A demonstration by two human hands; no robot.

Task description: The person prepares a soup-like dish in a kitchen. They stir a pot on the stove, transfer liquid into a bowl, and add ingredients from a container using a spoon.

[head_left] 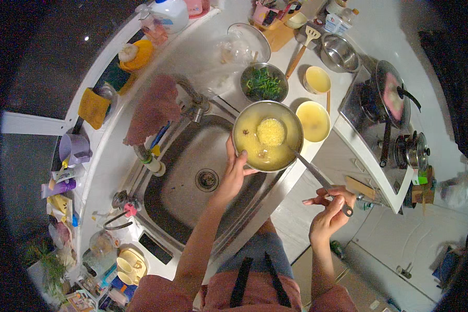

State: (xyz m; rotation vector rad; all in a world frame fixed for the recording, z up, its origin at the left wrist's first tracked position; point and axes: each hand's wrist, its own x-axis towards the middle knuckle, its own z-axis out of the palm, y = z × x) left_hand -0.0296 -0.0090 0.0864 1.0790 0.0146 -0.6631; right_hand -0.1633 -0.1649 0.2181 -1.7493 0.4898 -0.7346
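My left hand [234,171] grips a metal bowl [246,158] by its rim, tilting it slightly over the sink's edge. Thin yellow liquid fills the bowl, with a mound of yellow grains in the ladle [271,132] at its middle. My right hand [331,210] is closed around the ladle's long dark handle [316,171]. Just right of the metal bowl stands a bowl of yellow porridge [313,121], and beyond it a smaller one [317,79]. Cooked leafy greens [263,82] lie in a metal bowl behind.
Below my left arm is a steel sink [179,163] with a faucet [199,111]. A wooden-handled spatula [296,62] and a steel pot [340,52] stand at the back. To the right, a stove holds a lidded pan [392,93] and a lidded pot [413,150].
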